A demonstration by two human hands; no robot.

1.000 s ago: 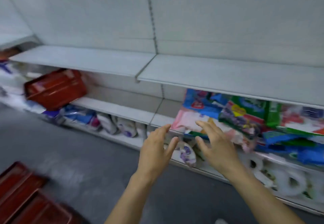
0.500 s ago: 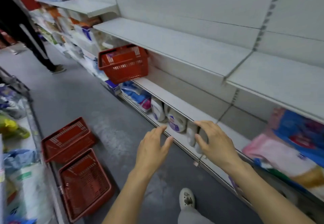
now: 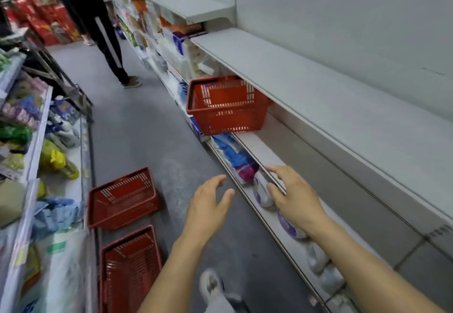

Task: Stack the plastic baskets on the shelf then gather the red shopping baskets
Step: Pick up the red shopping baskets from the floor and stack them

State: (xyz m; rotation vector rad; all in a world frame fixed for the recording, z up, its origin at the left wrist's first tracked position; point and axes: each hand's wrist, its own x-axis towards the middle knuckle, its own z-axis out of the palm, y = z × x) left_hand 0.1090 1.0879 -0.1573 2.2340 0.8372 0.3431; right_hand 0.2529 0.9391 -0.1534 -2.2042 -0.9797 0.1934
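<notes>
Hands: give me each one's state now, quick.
Left hand: open, fingers spread, holding nothing.
Right hand: open, fingers loosely bent, holding nothing.

We see a grey aisle floor (image 3: 152, 129) with two red shopping baskets on it: one (image 3: 122, 198) lies tilted near the left-hand display, and the other (image 3: 130, 267) sits just beside it, nearer to us. On the right runs white shelving. Its middle shelf (image 3: 259, 152) carries a third red basket (image 3: 226, 105), which overhangs the front edge into the aisle. The broad shelf above (image 3: 306, 87) is bare white. The bottom shelf (image 3: 272, 222) holds blue and pink packets (image 3: 236, 157) and white bottles with purple labels (image 3: 262, 190). The left display shelf (image 3: 36, 141) bears mixed packets and a yellow bag (image 3: 55, 158).
</notes>
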